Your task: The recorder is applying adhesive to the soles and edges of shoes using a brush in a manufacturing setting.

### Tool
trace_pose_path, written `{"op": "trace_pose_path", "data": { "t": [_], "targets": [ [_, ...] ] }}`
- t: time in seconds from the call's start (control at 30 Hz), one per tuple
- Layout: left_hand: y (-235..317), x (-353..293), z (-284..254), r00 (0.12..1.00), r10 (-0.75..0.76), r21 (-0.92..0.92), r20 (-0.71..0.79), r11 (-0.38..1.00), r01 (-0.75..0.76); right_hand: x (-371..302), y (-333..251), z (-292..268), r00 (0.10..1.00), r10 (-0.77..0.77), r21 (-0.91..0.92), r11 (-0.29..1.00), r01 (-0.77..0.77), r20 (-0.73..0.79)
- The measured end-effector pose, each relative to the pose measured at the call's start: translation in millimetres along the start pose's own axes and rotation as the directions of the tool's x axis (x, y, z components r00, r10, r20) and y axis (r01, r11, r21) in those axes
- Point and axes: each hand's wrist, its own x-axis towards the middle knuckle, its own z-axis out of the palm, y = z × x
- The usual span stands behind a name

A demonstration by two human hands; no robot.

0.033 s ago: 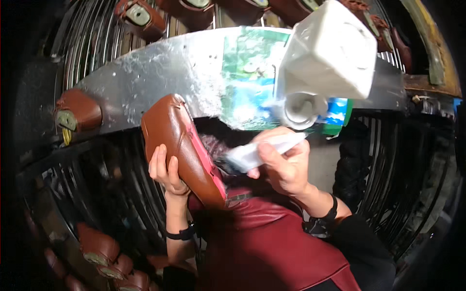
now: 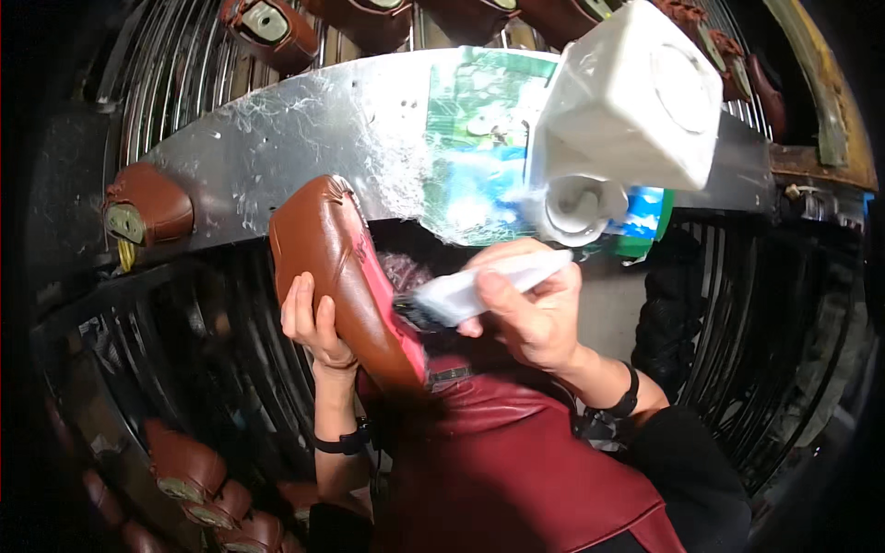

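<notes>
My left hand [image 2: 316, 323] grips a brown leather shoe upper [image 2: 346, 286] stretched over a form, its fingers laid along the outer side. The shoe is tilted, its underside turned toward the right, with a pink band [image 2: 376, 276] along the edge. In my right hand [image 2: 544, 323] is a brush [image 2: 461, 293] with a white handle and dark bristles, blurred by motion. Its bristles meet the pink band near the middle of the shoe. Just beyond that hand stands a white square-sided container [image 2: 627, 101] with a round cup-like mouth [image 2: 578, 210].
A curved metal bench [image 2: 277, 138] with whitish stringy residue spans the front. Green and blue sheeting [image 2: 475, 166] lies under the container. Another brown shoe [image 2: 152, 207] sits at the bench's left; several more stand on a roller rack [image 2: 323, 37] behind and at lower left.
The brush has shifted slightly left, bringing its bristles onto the pink band. My left hand and the shoe have hardly moved.
</notes>
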Motion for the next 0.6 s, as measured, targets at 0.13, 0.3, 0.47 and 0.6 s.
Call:
{"op": "trace_pose_path", "data": {
  "t": [0.13,0.3,0.47,0.6],
  "targets": [
    [-2.6,-1.0,-1.1,0.993,-0.066,-0.005,-0.095,0.998,0.066,31.2,19.8,24.5,0.994,-0.013,-0.090,0.996,0.023,0.106],
    [-11.3,-5.2,3.8,0.991,-0.002,-0.030,-0.133,1.000,-0.002,77.1,29.0,43.7,0.987,-0.042,-0.292,0.952,0.086,0.152],
    [-12.0,-2.6,1.7,0.984,-0.029,-0.072,-0.175,0.997,0.017,151.6,44.1,57.7,0.985,-0.123,-0.398,0.903,0.163,0.122],
    [-18.0,-5.7,-5.9,0.994,-0.027,-0.087,-0.110,0.996,0.018,114.4,11.1,51.5,0.975,0.195,-0.354,0.924,-0.145,0.110]
  ]
}}
